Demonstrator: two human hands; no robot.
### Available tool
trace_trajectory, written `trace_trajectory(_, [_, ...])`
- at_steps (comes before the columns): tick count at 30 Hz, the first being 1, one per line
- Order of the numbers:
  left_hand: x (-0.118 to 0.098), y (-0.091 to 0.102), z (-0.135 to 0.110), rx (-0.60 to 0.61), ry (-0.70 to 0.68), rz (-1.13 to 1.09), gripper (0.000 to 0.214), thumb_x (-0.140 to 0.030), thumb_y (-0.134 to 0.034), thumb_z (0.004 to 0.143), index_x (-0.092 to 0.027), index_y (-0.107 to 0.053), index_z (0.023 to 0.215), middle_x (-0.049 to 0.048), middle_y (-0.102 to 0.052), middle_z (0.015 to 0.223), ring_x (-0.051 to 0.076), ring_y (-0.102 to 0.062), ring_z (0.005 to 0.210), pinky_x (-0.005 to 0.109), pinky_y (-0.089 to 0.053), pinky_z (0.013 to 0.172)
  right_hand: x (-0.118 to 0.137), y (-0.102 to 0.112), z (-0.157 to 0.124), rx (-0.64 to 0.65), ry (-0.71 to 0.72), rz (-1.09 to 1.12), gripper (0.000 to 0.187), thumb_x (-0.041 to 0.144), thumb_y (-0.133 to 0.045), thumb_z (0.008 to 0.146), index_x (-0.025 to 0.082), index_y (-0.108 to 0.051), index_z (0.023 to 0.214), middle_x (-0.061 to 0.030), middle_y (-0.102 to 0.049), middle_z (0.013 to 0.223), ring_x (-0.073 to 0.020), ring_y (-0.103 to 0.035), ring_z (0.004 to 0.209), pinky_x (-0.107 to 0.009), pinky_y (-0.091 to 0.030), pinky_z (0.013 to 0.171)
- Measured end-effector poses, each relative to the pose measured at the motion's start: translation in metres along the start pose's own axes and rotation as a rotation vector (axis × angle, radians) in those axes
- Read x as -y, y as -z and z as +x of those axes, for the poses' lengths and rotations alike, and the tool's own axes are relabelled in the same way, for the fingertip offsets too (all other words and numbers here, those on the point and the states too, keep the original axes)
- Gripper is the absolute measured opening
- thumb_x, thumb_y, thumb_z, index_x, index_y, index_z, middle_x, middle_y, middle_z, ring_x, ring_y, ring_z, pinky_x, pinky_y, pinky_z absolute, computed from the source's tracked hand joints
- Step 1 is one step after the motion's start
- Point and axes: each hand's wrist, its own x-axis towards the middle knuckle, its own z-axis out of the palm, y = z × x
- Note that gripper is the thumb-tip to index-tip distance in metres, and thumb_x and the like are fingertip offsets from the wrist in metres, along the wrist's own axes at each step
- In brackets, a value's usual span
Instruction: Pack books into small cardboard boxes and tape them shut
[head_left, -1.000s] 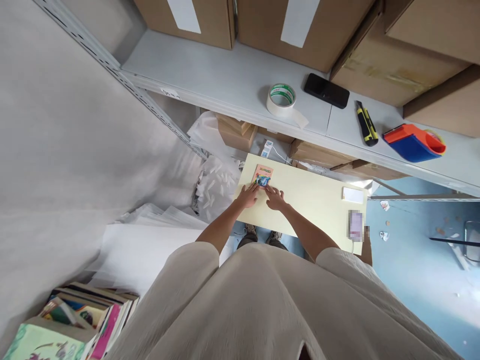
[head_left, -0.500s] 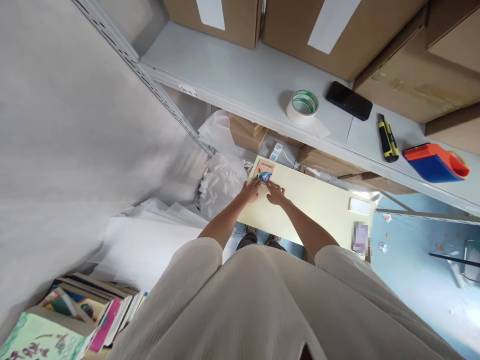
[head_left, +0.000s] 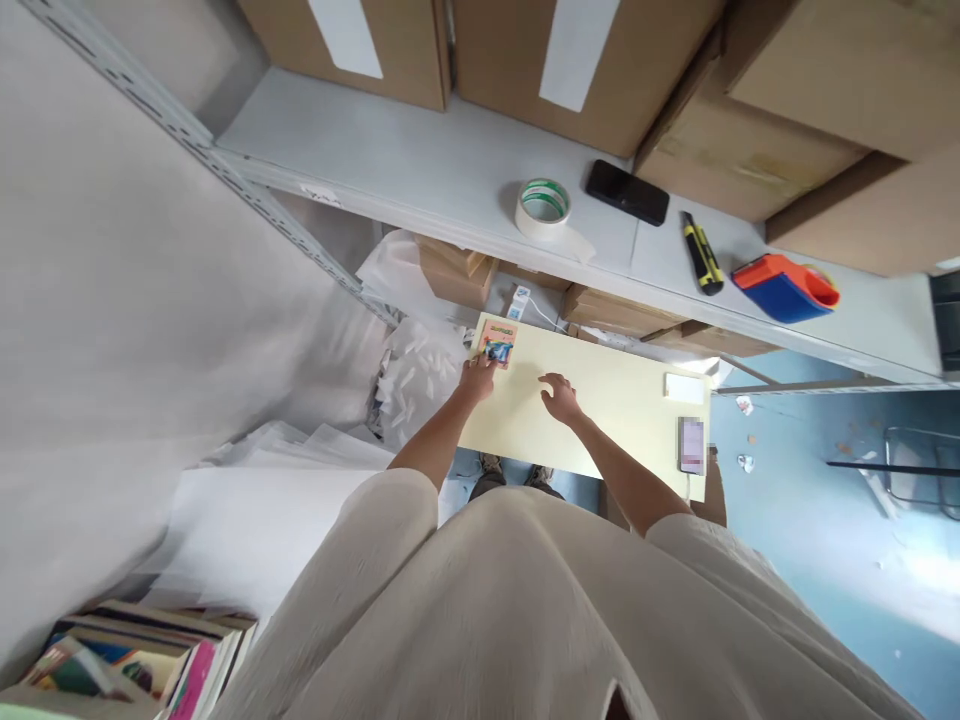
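Observation:
A small book (head_left: 496,338) with a pinkish-orange cover and a blue picture lies on the pale yellow table (head_left: 517,425), close to its left end. My left hand (head_left: 478,377) rests at the book's lower left edge, fingers stretched out and touching the cover; whether any finger goes under it is hidden. My right hand (head_left: 560,399) hovers over or on the table to the right of the book, apart from it. Its fingers are spread and curved, with nothing between them.
Above the table, a grey shelf (head_left: 450,170) carries a tape roll (head_left: 543,208), a black phone (head_left: 628,191), a yellow-black box cutter (head_left: 702,254) and an orange-blue tape dispenser (head_left: 786,285). At the table's right end lie a white pad (head_left: 684,388) and another phone (head_left: 691,444). Books (head_left: 142,660) are stacked lower left.
My right hand has come off the book and moved right. My left hand remains at the book's lower edge. The view has shifted, showing more of the shelf's right end.

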Motion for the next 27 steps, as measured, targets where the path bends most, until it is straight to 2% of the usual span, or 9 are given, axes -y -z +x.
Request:
trace_trajectory(3, [-0.008, 0.000, -0.009, -0.080, 0.000, 0.020, 0.063, -0.015, -0.056, 0.103, -0.021, -0.058, 0.165, 0.0223, -0.050, 0.172, 0.039, -0.048, 0.161, 0.054, -0.042, 0.130, -0.032, 0.026, -0.024, -0.128, 0.007, 0.087, 0.048, 0.026, -0.054, 0.103, 0.028, -0.075, 0.147, -0.0150, -0.063, 0.164, -0.0363, -0.058, 0.151, -0.061, -0.051, 0.123])
trace_trajectory(7, [-0.031, -0.005, -0.023, -0.102, -0.052, 0.020, 0.063, -0.015, -0.055, 0.103, -0.024, -0.059, 0.166, 0.0200, -0.047, 0.177, 0.039, -0.050, 0.160, 0.054, -0.046, 0.128, -0.071, 0.073, -0.051, -0.371, 0.043, 0.176, 0.044, 0.029, -0.056, 0.100, 0.026, -0.077, 0.138, -0.0175, -0.069, 0.154, -0.0388, -0.064, 0.141, -0.064, -0.053, 0.120])
trace_trajectory(12, [-0.079, -0.011, -0.033, -0.083, -0.101, 0.025, 0.057, -0.019, -0.054, 0.106, -0.024, -0.061, 0.162, 0.0182, -0.046, 0.180, 0.036, -0.047, 0.164, 0.052, -0.048, 0.130, -0.111, 0.150, -0.077, -0.691, 0.138, 0.207, 0.040, 0.036, -0.055, 0.101, 0.027, -0.076, 0.134, -0.0173, -0.071, 0.146, -0.0379, -0.064, 0.139, -0.063, -0.051, 0.123])
trace_trajectory(17, [-0.126, -0.014, -0.043, -0.049, -0.131, 0.045, 0.055, -0.021, -0.053, 0.109, -0.023, -0.063, 0.162, 0.0167, -0.045, 0.183, 0.035, -0.049, 0.164, 0.052, -0.047, 0.132, -0.139, 0.240, -0.090, -0.905, 0.155, 0.116, 0.045, 0.043, -0.056, 0.103, 0.028, -0.071, 0.143, -0.0179, -0.067, 0.150, -0.0392, -0.058, 0.143, -0.065, -0.048, 0.124])
trace_trajectory(19, [-0.141, -0.014, -0.047, -0.048, -0.142, 0.054, 0.055, -0.021, -0.054, 0.108, -0.024, -0.063, 0.162, 0.0159, -0.045, 0.183, 0.035, -0.049, 0.165, 0.053, -0.047, 0.132, -0.146, 0.277, -0.089, -0.951, 0.098, 0.032, 0.051, 0.042, -0.054, 0.102, 0.028, -0.067, 0.150, -0.0186, -0.063, 0.157, -0.0410, -0.056, 0.144, -0.068, -0.046, 0.123])
trace_trajectory(22, [-0.162, -0.010, -0.052, -0.069, -0.155, 0.064, 0.055, -0.021, -0.053, 0.109, -0.025, -0.063, 0.163, 0.0148, -0.046, 0.183, 0.034, -0.048, 0.165, 0.052, -0.047, 0.132, -0.151, 0.327, -0.082, -0.941, 0.038, -0.113, 0.064, 0.042, -0.052, 0.103, 0.025, -0.056, 0.164, -0.0221, -0.054, 0.168, -0.0448, -0.049, 0.149, -0.070, -0.045, 0.120])
trace_trajectory(24, [-0.175, -0.007, -0.055, -0.076, -0.143, 0.071, 0.055, -0.021, -0.052, 0.109, -0.025, -0.063, 0.163, 0.0143, -0.045, 0.183, 0.033, -0.048, 0.166, 0.050, -0.046, 0.133, -0.152, 0.351, -0.076, -0.927, 0.065, -0.166, 0.070, 0.041, -0.051, 0.102, 0.023, -0.050, 0.170, -0.0243, -0.051, 0.172, -0.0475, -0.045, 0.152, -0.073, -0.043, 0.119])
trace_trajectory(27, [-0.192, -0.004, -0.059, -0.080, -0.111, 0.070, 0.054, -0.021, -0.051, 0.110, -0.026, -0.062, 0.163, 0.0139, -0.044, 0.184, 0.032, -0.048, 0.166, 0.049, -0.045, 0.133, -0.152, 0.374, -0.064, -0.895, 0.135, -0.243, 0.073, 0.037, -0.049, 0.103, 0.022, -0.046, 0.174, -0.0254, -0.051, 0.173, -0.0492, -0.040, 0.153, -0.075, -0.040, 0.118])
